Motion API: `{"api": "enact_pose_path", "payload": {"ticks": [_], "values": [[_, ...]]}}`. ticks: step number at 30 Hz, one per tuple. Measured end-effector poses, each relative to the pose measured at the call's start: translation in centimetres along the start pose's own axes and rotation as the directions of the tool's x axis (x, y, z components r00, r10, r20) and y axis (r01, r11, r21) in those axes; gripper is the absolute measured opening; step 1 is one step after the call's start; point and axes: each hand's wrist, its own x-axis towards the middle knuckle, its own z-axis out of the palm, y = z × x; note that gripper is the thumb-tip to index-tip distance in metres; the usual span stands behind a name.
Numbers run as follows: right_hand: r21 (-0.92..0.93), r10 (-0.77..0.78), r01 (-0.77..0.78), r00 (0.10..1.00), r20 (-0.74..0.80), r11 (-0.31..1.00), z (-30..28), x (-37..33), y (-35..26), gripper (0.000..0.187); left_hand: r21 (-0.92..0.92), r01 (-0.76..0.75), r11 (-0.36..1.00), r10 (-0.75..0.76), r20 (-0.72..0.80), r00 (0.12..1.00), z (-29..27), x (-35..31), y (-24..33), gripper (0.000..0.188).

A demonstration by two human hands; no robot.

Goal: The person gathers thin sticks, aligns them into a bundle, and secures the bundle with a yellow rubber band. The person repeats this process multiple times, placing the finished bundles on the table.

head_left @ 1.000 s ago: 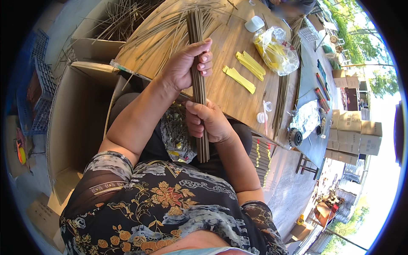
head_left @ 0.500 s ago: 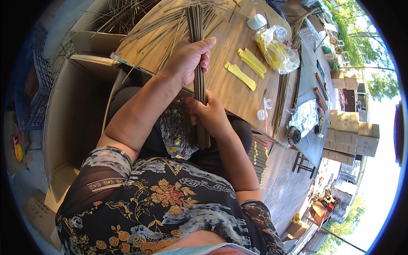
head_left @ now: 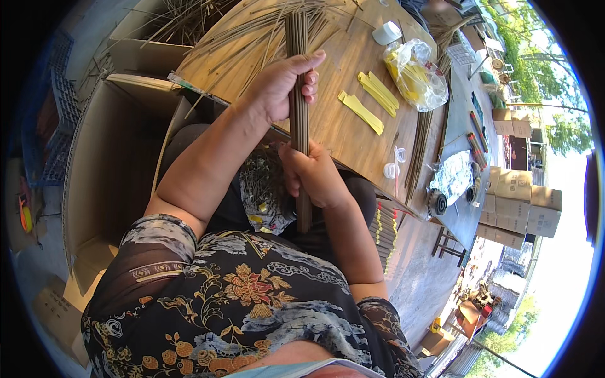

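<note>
A long, tight bundle of thin brown sticks (head_left: 299,120) stands nearly straight up the picture between my two hands. Around its upper part my left hand (head_left: 285,87) is closed, the thumb lying across the sticks. Below it, my right hand (head_left: 315,173) grips the lower part, near the table's edge. The bundle's bottom end hangs over my lap. Loose sticks (head_left: 252,47) lie scattered on the wooden table (head_left: 334,142) beyond my left hand. Two small piles of yellow strips (head_left: 362,114) rest on the tabletop to the right.
An opened cardboard box (head_left: 94,170) stands at my left, with a box of sticks (head_left: 183,22) behind it. On the table are a clear bag with yellow contents (head_left: 416,72), a white cup (head_left: 386,33) and tape rolls (head_left: 391,170). Banded stick bundles (head_left: 384,236) sit below the table's right side.
The bundle has slid slightly down, its lower end reaching nearer my body. My right hand has moved a little down with it, while the left keeps its grip.
</note>
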Motion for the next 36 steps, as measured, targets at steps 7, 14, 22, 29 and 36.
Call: {"api": "enact_pose_path", "payload": {"ticks": [7,14,22,29,36], "values": [[-0.097,-0.145,0.134,0.982,-0.122,0.986,0.2,0.6,0.4,0.018,0.129,-0.068,0.989,0.080,-0.092,0.993,0.6,-0.4,0.1,0.022],[0.240,0.021,-0.063,0.985,0.171,0.969,0.3,-0.4,0.0,0.020,-0.104,0.012,0.995,0.004,0.149,0.989,0.0,-0.1,0.5,0.020],[-0.067,-0.059,0.054,0.995,-0.080,0.996,0.9,0.0,0.7,0.014,0.115,-0.036,0.993,0.050,-0.121,0.991,0.6,-0.5,0.1,0.020],[0.104,-0.008,-0.002,0.995,0.096,0.995,0.0,-0.3,0.6,0.014,0.014,-0.053,0.998,0.054,-0.026,0.998,0.0,-0.2,0.6,0.022],[-0.068,-0.042,0.038,0.998,-0.045,0.997,1.1,-0.2,0.8,0.020,0.012,-0.041,0.999,0.042,-0.043,0.998,0.4,-0.4,0.4,0.019]]}}
